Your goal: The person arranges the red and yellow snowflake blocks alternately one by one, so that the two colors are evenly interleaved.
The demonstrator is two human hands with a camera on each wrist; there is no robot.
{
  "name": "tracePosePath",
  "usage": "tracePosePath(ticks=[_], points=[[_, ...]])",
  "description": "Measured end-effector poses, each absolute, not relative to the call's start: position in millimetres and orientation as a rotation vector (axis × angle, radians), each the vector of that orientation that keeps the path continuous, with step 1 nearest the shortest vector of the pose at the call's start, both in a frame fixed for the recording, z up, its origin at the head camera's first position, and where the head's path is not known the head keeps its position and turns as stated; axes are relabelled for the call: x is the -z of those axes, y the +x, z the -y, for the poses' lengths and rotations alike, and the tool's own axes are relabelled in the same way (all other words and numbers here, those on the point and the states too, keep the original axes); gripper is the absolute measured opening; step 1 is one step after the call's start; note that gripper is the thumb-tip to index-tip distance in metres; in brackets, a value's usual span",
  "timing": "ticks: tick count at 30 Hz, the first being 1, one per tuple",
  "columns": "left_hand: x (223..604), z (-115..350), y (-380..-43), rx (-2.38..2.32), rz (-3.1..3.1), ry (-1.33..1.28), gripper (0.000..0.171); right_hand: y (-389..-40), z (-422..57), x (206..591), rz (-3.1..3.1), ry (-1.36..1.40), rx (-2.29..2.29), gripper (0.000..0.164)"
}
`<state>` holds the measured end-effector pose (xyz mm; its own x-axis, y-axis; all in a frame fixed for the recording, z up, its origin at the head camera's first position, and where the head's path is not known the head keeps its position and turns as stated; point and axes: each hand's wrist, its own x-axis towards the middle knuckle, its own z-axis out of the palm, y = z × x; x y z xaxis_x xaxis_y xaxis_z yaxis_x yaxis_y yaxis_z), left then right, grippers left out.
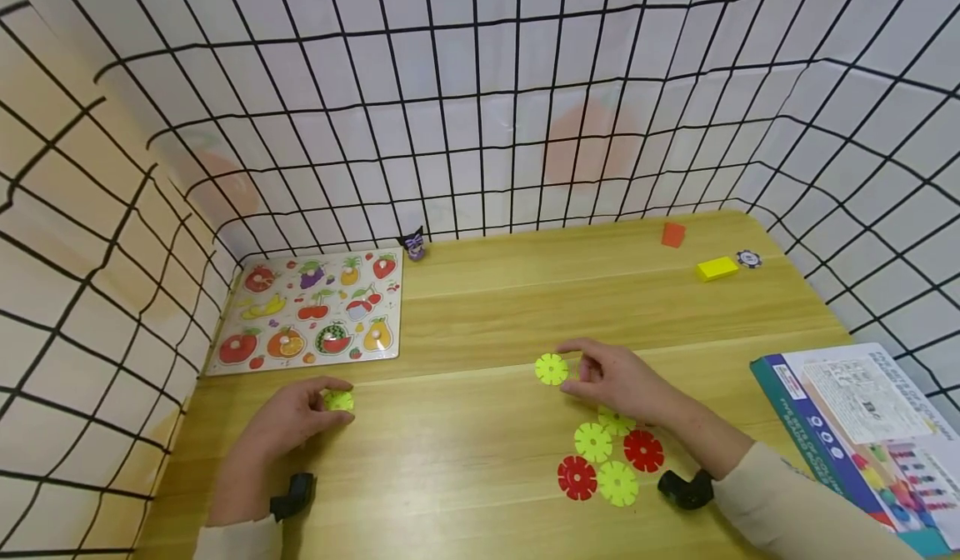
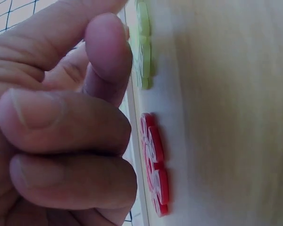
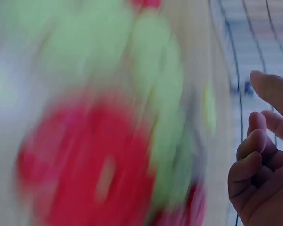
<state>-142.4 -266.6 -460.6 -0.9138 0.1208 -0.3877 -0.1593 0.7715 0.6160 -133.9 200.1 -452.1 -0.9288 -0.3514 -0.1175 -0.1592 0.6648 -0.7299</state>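
Note:
In the head view my left hand [image 1: 296, 414] curls thumb and index finger round a yellow-green notched disc [image 1: 339, 401] at the left front. Curled fingers fill much of the left wrist view, with a red disc [image 2: 155, 165] and green discs [image 2: 144, 52] beside them. My right hand [image 1: 618, 377] hovers at another yellow-green disc [image 1: 551, 369], index finger and thumb spread at its edge. In the right wrist view those fingers [image 3: 269, 89] stand apart from each other. Below the right hand lie yellow-green discs [image 1: 593, 442] and red discs [image 1: 577, 477], blurred in the right wrist view.
A fruit puzzle board [image 1: 311, 310] lies back left, a small purple figure [image 1: 415, 245] beside it. Back right are an orange piece [image 1: 672, 234], a yellow block [image 1: 717, 269] and a round chip [image 1: 748, 258]. A boxed set [image 1: 862, 435] lies right. Black wire mesh [image 1: 480, 97] surrounds the table.

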Motion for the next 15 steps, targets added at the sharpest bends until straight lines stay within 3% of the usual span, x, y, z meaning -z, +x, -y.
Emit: tracePosePath(ticks=[7, 15], points=[[456, 272, -141, -0.931, -2.557, -0.042, 0.051, -139, -263, 464, -2.656, -0.286, 0.942, 0.05], [457, 278, -142, -0.9, -2.593, 0.038, 0.048, -144, -284, 469, -2.602, -0.24, 0.859, 0.055]])
